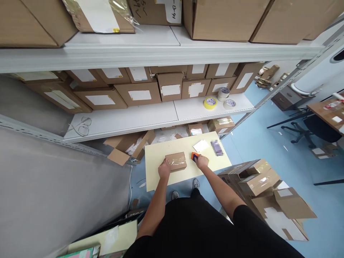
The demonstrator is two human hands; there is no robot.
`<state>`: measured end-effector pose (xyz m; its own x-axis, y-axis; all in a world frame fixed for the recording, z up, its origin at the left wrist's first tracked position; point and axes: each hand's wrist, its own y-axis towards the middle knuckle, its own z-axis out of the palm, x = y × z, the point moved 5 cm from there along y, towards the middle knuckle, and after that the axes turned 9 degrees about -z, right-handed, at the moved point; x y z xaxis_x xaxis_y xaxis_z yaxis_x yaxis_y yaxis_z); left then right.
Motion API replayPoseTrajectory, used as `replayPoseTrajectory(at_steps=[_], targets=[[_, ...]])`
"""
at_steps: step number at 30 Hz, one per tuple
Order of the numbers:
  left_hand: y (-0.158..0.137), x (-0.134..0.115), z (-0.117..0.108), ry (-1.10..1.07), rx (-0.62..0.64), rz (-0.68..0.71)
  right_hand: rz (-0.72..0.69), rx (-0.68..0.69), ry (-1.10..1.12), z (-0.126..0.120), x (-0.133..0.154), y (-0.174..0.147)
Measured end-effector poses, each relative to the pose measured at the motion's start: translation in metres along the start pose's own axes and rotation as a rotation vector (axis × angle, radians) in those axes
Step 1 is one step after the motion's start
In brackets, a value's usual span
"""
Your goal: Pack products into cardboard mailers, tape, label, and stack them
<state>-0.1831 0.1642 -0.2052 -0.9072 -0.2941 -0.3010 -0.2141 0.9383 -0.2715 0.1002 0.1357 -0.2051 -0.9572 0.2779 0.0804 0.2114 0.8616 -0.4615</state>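
Note:
A small brown cardboard box (176, 161) with shiny clear tape across its top lies on a pale yellow board (156, 182). My left hand (164, 169) grips the box at its left end, fingers partly hidden. To the right of the box, my right hand (202, 162) is closed around an orange and dark blue object (194, 156) whose exact kind I cannot make out. White paper (200, 145) lies just beyond that hand. A blurred-out dark rectangle (217, 147) is near the board's right edge.
A metal shelf (139, 116) behind the board carries labelled boxes (139, 95), a yellow tape roll (210, 103) and pale tape rolls (223, 94). An open carton (129, 145) stands at left. Cardboard boxes (264, 181) are piled on the floor at right.

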Motion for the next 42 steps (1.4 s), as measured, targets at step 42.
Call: replayPoseTrajectory(at_steps=[42], targets=[[-0.003, -0.071, 0.034, -0.895, 0.303, 0.164, -0.177, -0.374, 1.363, -0.016, -0.016, -0.015]])
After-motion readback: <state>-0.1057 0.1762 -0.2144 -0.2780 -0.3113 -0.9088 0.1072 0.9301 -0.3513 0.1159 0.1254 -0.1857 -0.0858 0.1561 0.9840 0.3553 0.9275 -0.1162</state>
